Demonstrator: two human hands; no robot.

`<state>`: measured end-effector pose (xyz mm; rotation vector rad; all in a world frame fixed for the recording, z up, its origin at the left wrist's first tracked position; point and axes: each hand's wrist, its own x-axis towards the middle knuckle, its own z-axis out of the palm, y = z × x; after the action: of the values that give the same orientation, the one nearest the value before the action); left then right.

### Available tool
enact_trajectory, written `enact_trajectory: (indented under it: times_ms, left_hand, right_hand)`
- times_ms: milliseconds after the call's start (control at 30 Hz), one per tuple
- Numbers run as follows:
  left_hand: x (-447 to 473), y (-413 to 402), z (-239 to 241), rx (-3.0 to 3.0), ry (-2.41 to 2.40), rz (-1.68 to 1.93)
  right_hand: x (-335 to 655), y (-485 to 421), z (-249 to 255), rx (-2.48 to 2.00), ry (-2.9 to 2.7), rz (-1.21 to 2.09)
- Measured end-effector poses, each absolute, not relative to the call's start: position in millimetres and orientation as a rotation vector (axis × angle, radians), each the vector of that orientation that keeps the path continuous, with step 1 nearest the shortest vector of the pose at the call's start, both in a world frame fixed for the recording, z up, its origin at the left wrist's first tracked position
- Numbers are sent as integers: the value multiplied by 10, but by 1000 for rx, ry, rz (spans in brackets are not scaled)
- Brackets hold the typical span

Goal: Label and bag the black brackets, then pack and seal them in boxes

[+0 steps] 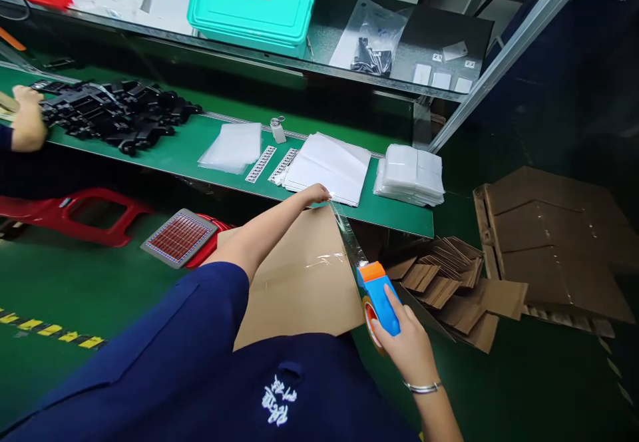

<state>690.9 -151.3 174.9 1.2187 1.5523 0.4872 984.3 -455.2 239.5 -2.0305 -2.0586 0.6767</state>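
Observation:
A blue tape dispenser (385, 303) with an orange top and a roll of tape is gripped in my right hand (407, 335). From it a strip of clear packing tape (349, 232) runs taut up along the right edge of a brown cardboard box (294, 289) in front of my body. My left hand (318, 194) is closed at the strip's far end, by the box's upper corner, with the fingertips pinched together. Shiny tape also shows on the cardboard's face. The underside of the box is out of sight.
Along the green workbench (409, 219) lie white sheets (329, 166), stacked plastic bags (412, 172) and black parts (114, 112). Flattened cardboard (449, 289) lies at right. A red stool (110, 216) and another person's hand (27, 109) are at left.

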Motion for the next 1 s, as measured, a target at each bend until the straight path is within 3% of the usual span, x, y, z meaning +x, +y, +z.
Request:
enact_trajectory:
  times_ms: [433,567,733,867,1000]
  left_hand:
    - [7176,-2008,1476,1729,1940,182]
    - [7266,-2103,1375,1835,1952,98]
    - [7235,-2064,1400,1899,1915,62]
    - [7384,-2348,1650,2116,1732,277]
    - [7798,-3298,1718,2394,1136,247]
  right_hand:
    - [9608,-4459,2341,-2087,-2066,661]
    - [9960,-5097,2420,-2191,-2185,575]
    - [10454,-6394,2685,-2399,-2144,740]
    - [10375,-6714,2605,-2513,-2059,853]
    - [10167,-6453,2298,-2563,-2046,977]
